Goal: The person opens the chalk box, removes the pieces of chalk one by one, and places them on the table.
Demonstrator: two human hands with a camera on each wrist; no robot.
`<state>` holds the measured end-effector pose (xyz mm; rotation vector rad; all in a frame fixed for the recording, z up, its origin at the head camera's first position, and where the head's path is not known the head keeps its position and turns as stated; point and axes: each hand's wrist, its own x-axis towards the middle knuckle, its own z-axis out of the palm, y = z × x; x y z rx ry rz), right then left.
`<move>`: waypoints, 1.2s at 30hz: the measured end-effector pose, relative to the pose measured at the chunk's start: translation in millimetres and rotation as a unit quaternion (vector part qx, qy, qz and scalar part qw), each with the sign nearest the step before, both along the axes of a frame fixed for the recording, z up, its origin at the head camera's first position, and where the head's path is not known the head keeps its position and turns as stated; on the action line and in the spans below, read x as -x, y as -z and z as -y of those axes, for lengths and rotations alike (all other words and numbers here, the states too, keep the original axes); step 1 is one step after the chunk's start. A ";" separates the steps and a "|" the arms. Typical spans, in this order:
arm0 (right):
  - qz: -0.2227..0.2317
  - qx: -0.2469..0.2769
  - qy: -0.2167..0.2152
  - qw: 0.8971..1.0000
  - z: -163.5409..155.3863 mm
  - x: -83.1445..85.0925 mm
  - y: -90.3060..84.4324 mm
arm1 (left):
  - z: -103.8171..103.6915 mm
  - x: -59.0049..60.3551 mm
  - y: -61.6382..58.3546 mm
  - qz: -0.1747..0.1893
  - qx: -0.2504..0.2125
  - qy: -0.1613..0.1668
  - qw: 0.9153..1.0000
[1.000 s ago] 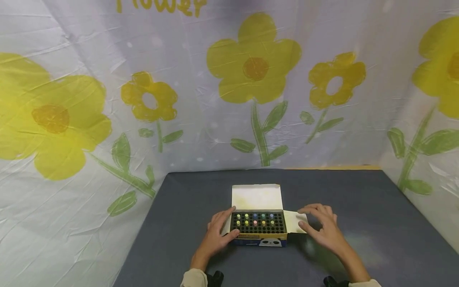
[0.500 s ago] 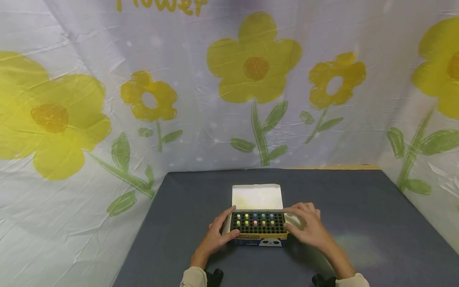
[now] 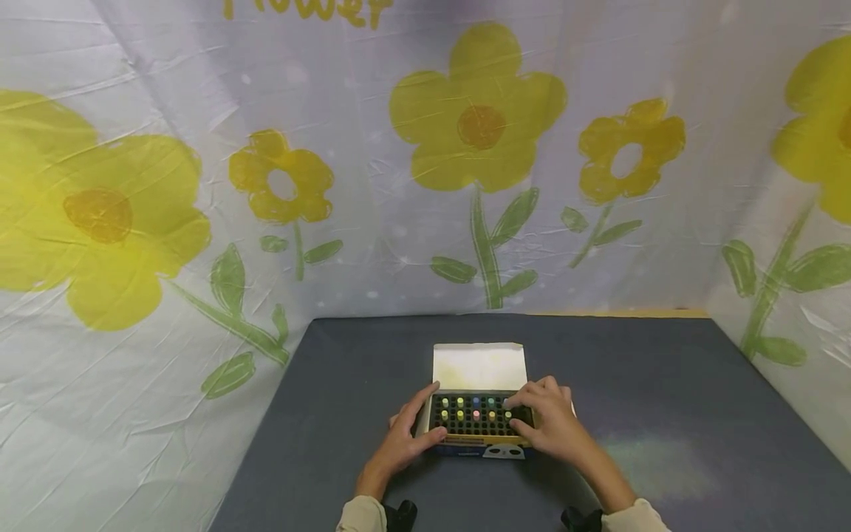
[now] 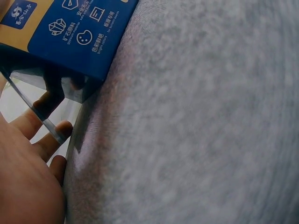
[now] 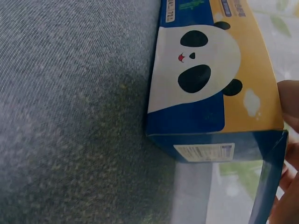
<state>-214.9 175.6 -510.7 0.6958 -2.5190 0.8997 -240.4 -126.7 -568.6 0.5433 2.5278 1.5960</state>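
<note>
An open blue and yellow chalk box (image 3: 459, 449), with a panda on its front, sits on the table. Inside is a black grid of holes; several coloured chalk sticks (image 3: 460, 416) stand upright in two rows. My left hand (image 3: 407, 440) holds the box's left end, thumb at the front edge and index finger at the back corner. Over the right end of the grid reaches my right hand (image 3: 552, 421), thumb and index finger apart around the rightmost sticks. In the right wrist view, fingers (image 5: 292, 140) show beside the raised side flap (image 5: 271, 182).
The box's white lid (image 3: 480, 366) stands folded back behind the grid. A dark grey cloth covers the table (image 3: 372, 355). White curtains (image 3: 372, 170) printed with yellow flowers enclose the back and sides.
My right hand has moved left from the right side flap to over the right end of the chalk rows. The left hand keeps its place at the box's left end.
</note>
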 end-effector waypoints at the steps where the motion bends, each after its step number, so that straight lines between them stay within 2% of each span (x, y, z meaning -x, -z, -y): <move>1: 0.004 -0.004 0.002 1.000 0.9 -0.1 -0.4 | -0.1 -0.1 -0.3 0.000 -0.001 0.000 1.000; 6: 0.021 -0.028 0.016 0.999 3.5 0.9 -0.6 | -0.8 0.1 -0.8 -0.002 0.000 -0.003 1.000; 11: 0.026 -0.029 0.019 0.999 3.9 1.5 -0.4 | -1.5 -0.4 -1.0 -0.003 0.000 -0.007 1.000; 18: 0.020 -0.020 0.017 0.999 4.3 1.8 -1.1 | -1.5 0.6 1.8 -0.002 -0.001 -0.009 1.000; 23: -0.003 -0.016 0.023 1.000 4.6 1.2 -2.4 | -1.6 1.1 3.2 -0.001 -0.005 -0.006 1.000; 26: 0.000 0.003 0.016 1.000 4.5 0.5 -3.6 | -1.9 0.8 2.7 -0.002 -0.006 -0.003 1.000; 31: 0.032 0.044 0.005 0.998 2.1 -0.4 -5.6 | -2.2 0.7 2.7 -0.005 -0.005 -0.001 1.000; 36: 0.004 0.092 -0.008 0.996 -1.5 2.3 -7.7 | -1.8 0.3 3.6 -0.006 -0.001 -0.010 1.000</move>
